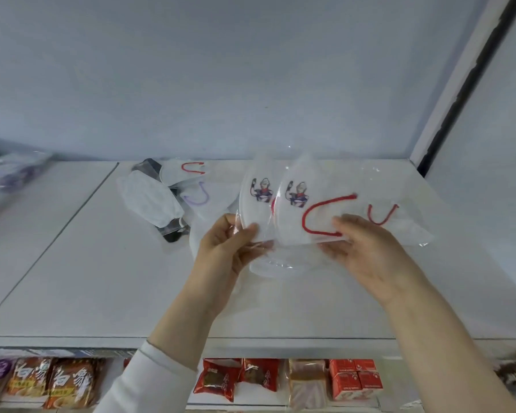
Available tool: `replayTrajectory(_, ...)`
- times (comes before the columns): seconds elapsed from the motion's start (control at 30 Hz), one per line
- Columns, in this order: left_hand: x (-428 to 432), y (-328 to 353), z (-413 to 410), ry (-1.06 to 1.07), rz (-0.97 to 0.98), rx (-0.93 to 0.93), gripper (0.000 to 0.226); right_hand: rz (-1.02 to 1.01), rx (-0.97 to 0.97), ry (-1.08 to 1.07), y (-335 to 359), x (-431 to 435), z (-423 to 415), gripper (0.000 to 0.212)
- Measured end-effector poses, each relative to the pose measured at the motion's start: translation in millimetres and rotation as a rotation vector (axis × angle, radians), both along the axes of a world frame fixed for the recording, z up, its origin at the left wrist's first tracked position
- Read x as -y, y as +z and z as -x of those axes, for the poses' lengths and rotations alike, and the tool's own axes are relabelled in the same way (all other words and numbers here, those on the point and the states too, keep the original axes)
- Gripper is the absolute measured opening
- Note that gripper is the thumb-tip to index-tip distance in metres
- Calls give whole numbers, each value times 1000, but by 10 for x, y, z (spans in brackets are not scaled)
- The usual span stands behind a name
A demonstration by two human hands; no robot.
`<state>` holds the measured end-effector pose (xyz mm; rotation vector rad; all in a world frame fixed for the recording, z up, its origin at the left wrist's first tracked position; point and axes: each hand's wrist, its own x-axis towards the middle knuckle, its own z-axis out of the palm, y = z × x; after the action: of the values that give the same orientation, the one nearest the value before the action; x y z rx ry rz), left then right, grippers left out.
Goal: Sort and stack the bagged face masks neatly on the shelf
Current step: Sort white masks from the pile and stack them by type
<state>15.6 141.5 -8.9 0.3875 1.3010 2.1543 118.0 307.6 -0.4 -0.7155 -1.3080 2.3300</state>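
Above the white shelf (72, 278), a person's left hand (221, 242) pinches one bagged mask (252, 216) and the right hand (367, 248) grips a second bagged mask (292, 225) by their lower edges; light, limp, slick film probably favours edge pinches.

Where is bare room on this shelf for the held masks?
Bare: the front of the shelf, between the mask pile, the left hand and the front edge. Crowded: the back, from that pile to the bagged mask behind the right hand.
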Motion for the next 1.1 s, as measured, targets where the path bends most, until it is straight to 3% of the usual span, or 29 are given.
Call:
replayTrajectory(0.1, -48, -21, -73, -78, 41, -33, 16, -103, 14, -100, -24, 60, 26, 23)
replayTrajectory(0.2, -110, -23, -97, -104, 216, -185, 36, -320, 72, -167, -80, 98, -11, 26)
replayTrajectory(0.33, -249, -39, -101, -35, 370, -359, 15, -510, 84, -180, -126, -8, -74, 31)
replayTrajectory(0.4, -271, -60, -46, 26, 386, -350, 13, -825, 266, -233, -166, -327, -142, 51)
replayTrajectory(0.5, -262, -86, 46, 114, 343, -271, 15, -1343, 774, -81, -295, -777, -301, 73)
replayTrajectory(0.57, -282, -83, 64, 128, 312, -241, 16, -1447, 874, -36, -357, -856, -363, 61)
replayTrajectory(0.67, -308, -62, 64, 125, 270, -219, 17, -1584, 748, -175, -335, -842, -388, 24)
replayTrajectory(0.7, -309, -50, 68, 130, 256, -216, 17, -1516, 637, -276, -324, -845, -394, 16)
replayTrajectory(0.73, -311, -42, 81, 139, 253, -218, 17, -1372, 543, -371, -281, -825, -387, 21)
replayTrajectory(0.8, -323, -40, 113, 150, 272, -234, 16, -897, 302, -555, -89, -789, -358, 26)
replayTrajectory(0.87, -348, -40, 105, 149, 278, -249, 17, -440, 43, -525, 127, -728, -337, 10)
replayTrajectory(0.9, -366, -40, 83, 141, 276, -261, 18, -309, -30, -462, 201, -703, -328, 7)
replayTrajectory(0.97, -403, -49, 19, 115, 267, -295, 19, -163, -87, -352, 277, -664, -301, 9)
replayTrajectory(1.1, -433, -68, -107, 57, 219, -279, 24, -124, -36, -249, 273, -586, -247, 9)
